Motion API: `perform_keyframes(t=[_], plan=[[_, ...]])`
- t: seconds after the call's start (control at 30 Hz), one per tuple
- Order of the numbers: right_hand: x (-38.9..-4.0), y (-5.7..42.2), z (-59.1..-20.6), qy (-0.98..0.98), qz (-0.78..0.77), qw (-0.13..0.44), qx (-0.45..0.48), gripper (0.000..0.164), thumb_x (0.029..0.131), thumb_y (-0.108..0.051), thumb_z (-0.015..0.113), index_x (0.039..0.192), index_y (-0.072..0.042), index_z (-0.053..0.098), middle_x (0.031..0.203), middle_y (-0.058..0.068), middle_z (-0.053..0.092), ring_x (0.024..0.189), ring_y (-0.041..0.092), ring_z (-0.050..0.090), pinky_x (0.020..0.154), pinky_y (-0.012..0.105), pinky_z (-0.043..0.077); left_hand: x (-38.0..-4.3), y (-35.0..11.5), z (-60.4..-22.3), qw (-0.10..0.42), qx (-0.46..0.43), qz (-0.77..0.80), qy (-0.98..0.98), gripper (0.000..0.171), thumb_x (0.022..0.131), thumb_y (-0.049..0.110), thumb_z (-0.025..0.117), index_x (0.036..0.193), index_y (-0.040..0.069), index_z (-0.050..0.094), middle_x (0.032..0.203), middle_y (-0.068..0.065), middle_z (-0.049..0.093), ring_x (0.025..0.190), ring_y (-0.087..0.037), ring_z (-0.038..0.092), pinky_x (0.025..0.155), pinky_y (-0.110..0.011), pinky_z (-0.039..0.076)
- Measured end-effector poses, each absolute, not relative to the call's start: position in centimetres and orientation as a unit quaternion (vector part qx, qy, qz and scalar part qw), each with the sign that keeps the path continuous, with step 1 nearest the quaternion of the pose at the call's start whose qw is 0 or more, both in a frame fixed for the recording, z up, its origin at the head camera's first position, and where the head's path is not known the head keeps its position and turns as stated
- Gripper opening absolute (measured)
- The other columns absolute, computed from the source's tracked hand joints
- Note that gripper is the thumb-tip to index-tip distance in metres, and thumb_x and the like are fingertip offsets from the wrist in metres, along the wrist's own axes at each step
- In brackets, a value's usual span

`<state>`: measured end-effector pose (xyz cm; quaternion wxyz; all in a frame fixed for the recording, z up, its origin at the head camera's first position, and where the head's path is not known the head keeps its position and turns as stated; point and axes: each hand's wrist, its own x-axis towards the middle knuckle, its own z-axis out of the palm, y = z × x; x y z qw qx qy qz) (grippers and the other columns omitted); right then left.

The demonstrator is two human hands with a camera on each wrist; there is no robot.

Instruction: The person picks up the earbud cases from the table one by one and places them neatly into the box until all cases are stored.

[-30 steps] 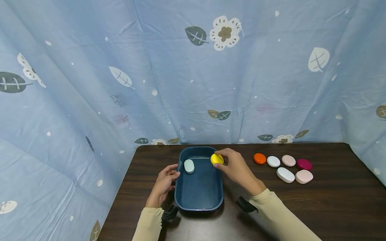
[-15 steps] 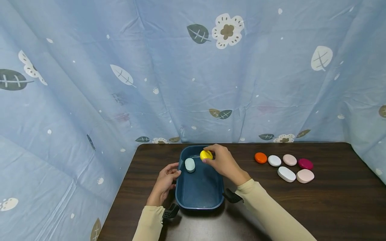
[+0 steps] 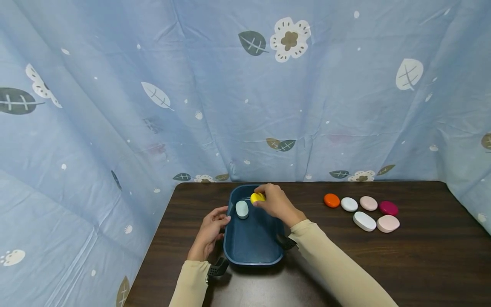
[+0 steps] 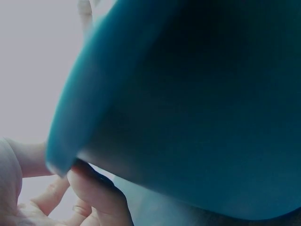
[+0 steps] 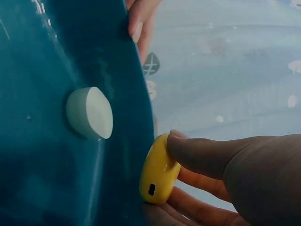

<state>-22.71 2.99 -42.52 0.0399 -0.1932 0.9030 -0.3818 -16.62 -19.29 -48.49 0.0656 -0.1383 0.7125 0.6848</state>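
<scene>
reaching over the tray (image 3: 254,245), right hand (image 3: 279,204) pinches yellow case (image 3: 256,198); left hand (image 3: 210,227) seemingly clasps tray.

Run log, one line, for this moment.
left hand: grips blue tray; right hand: holds yellow object at tray's far end; pale object: in tray; six more objects: on table

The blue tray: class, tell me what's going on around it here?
A person's left hand holds the blue tray by its left rim. The right hand pinches a yellow case over the tray's far end. A pale case already sits inside. Six more cases lie on the table to the right.
</scene>
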Motion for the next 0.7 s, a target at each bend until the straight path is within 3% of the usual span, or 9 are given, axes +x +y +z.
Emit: perform_keyframes(t=[0.7], plan=[[-23.9,1.8,-44.1,0.924,-0.330,0.076,-0.176,0.035,0.095,-0.006,0.079,0.127,0.004,0.072,0.122,0.019,0.072,0.103,0.029,0.069,0.095,0.043,0.059,-16.3,-19.4,-48.0,0.069,-0.137,0.685,0.712,0.040,0.107,0.011,0.060,0.145,0.003,0.058,0.107,-0.010,0.062,0.089,-0.023,0.059,0.070,-0.032,0.053]])
